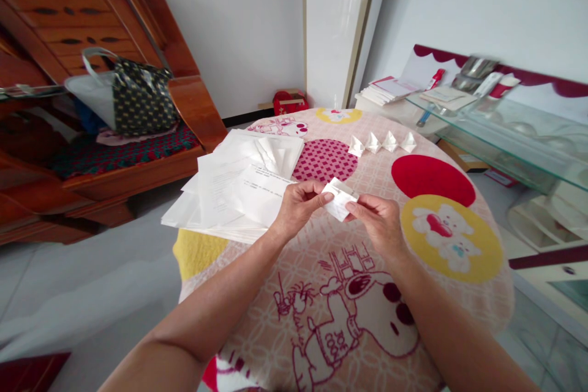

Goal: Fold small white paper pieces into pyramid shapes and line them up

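Left hand (pixel 297 208) and right hand (pixel 380 220) pinch opposite sides of a small folded paper (pixel 339 203), tilted right between them, neither nearer, long axis hard to call; beyond, rightward, four folded paper shapes (pixel 390 142) line up!

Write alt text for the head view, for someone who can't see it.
A left hand and right hand hold a small folded white paper between them, over a patterned tablecloth. Farther back, four little folded paper shapes sit in a row; a loose pile of white sheets, some printed, lies to the left.
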Available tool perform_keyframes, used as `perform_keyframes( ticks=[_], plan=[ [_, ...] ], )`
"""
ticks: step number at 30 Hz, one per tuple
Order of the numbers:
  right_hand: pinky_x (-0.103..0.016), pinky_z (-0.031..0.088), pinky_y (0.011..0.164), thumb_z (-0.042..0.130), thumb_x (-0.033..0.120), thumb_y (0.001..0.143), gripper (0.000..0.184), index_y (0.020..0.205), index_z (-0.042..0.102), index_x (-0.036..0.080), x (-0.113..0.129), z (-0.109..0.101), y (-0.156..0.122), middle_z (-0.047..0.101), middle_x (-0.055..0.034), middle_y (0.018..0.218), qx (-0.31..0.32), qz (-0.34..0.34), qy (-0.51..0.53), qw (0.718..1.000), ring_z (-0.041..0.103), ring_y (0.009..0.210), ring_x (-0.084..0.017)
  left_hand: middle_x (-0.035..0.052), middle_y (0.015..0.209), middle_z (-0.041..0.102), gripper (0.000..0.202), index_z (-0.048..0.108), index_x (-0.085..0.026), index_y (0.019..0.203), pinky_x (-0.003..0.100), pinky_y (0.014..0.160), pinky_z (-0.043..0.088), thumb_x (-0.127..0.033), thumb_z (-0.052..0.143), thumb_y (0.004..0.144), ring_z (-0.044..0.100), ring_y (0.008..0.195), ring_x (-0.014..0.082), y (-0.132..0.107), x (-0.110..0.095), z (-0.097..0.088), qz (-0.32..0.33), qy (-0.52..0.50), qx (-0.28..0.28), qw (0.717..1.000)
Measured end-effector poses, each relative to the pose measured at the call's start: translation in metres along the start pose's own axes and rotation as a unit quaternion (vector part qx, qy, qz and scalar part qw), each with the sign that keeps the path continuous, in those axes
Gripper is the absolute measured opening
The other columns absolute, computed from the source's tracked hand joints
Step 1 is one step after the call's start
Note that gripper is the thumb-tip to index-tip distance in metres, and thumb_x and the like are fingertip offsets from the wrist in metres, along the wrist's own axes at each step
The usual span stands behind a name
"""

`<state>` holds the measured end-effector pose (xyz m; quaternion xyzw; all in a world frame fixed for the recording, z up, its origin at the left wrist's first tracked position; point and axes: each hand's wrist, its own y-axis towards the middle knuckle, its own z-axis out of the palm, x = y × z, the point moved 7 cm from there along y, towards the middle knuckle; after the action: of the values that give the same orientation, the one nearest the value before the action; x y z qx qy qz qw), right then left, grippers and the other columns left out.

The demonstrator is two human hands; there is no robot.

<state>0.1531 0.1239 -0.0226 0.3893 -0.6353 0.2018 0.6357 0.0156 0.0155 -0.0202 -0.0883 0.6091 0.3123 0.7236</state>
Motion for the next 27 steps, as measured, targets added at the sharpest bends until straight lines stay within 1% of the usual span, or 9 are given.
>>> perform_keyframes(
  ticks=[2,4,6,10,14,17,21,24,27],
  plan=[
    [-0.028,0.055,0.06,0.078,0.038,0.084,0.019,0.083,0.08,0.019,0.001,-0.001,0.0,0.075,-0.0017,0.07,-0.006,-0.01,0.015,1.0,0.069,0.065,-0.017,0.0,0.066,0.066,0.033,0.071,-0.014,0.07,0.021,0.059,0.046,-0.041,0.09,0.074,0.057,0.061,0.0092,0.001,0.0,-0.001,0.008,0.009,0.0,1.0],
    [-0.03,0.059,0.064,0.08,0.035,0.081,0.029,0.107,0.079,0.021,0.006,-0.004,0.001,0.077,-0.0016,0.078,-0.023,-0.036,0.016,0.999,0.071,0.069,-0.018,0.0002,0.067,0.066,0.034,0.071,-0.015,0.07,0.021,0.058,0.046,-0.043,0.089,0.075,0.057,0.061,0.0095,0.002,-0.002,-0.005,0.026,0.037,-0.01,0.999],
    [-0.031,0.061,0.068,0.079,0.031,0.082,0.039,0.12,0.075,0.023,0.013,-0.008,0.001,0.078,-0.0018,0.084,-0.038,-0.081,-0.018,0.996,0.072,0.072,-0.018,0.0006,0.067,0.066,0.035,0.071,-0.015,0.069,0.021,0.057,0.046,-0.045,0.088,0.075,0.057,0.061,0.0099,0.003,-0.005,-0.01,0.052,0.078,-0.023,0.995],
    [-0.029,0.06,0.071,0.073,0.026,0.086,0.017,0.102,0.077,0.023,0.024,-0.008,0.001,0.078,-0.0027,0.087,-0.014,-0.16,-0.113,0.98,0.073,0.073,-0.017,0.0034,0.071,0.069,0.036,0.073,-0.015,0.072,0.023,0.059,0.046,-0.049,0.084,0.08,0.06,0.063,0.012,0.004,-0.011,-0.014,0.093,0.166,-0.01,0.982],
    [-0.025,0.053,0.06,0.07,0.026,0.087,0.005,0.089,0.071,0.022,0.018,-0.005,0.004,0.074,-0.0004,0.074,0.033,-0.16,-0.151,0.975,0.068,0.063,-0.015,0.0036,0.072,0.07,0.035,0.074,-0.016,0.073,0.024,0.063,0.047,-0.048,0.079,0.086,0.062,0.066,0.0129,0.003,-0.022,-0.009,0.142,0.246,0.033,0.958],
    [-0.023,0.046,0.055,0.068,0.027,0.088,0.01,0.08,0.065,0.021,0.013,-0.002,0.006,0.066,0.0019,0.065,0.057,-0.143,-0.189,0.97,0.06,0.057,-0.013,0.0038,0.073,0.071,0.035,0.074,-0.017,0.073,0.026,0.067,0.049,-0.048,0.076,0.089,0.065,0.069,0.014,0.001,-0.027,-0.004,0.158,0.277,0.062,0.946],
    [-0.024,0.041,0.054,0.069,0.029,0.086,0.018,0.073,0.059,0.021,0.009,-0.003,0.006,0.059,0.0034,0.06,0.051,-0.126,-0.216,0.967,0.054,0.053,-0.012,0.0045,0.074,0.073,0.036,0.075,-0.017,0.075,0.027,0.068,0.049,-0.05,0.074,0.09,0.066,0.07,0.015,0.0,-0.028,0.0,0.159,0.302,0.072,0.937],
    [-0.025,0.043,0.052,0.074,0.033,0.083,0.021,0.074,0.059,0.022,0.002,-0.009,0.008,0.061,0.0029,0.06,0.024,-0.085,-0.167,0.982,0.059,0.054,-0.014,0.0043,0.074,0.073,0.036,0.075,-0.017,0.075,0.027,0.067,0.049,-0.051,0.075,0.089,0.066,0.07,0.0148,0.0,-0.026,-0.001,0.151,0.294,0.069,0.941],
    [-0.026,0.049,0.052,0.081,0.037,0.077,0.026,0.076,0.061,0.022,-0.005,-0.017,0.009,0.065,0.0019,0.062,-0.011,-0.043,-0.093,0.995,0.065,0.055,-0.017,0.0038,0.072,0.072,0.036,0.074,-0.016,0.074,0.025,0.064,0.048,-0.05,0.078,0.087,0.064,0.067,0.0135,0.003,-0.022,-0.006,0.129,0.259,0.053,0.956]
  ],
)
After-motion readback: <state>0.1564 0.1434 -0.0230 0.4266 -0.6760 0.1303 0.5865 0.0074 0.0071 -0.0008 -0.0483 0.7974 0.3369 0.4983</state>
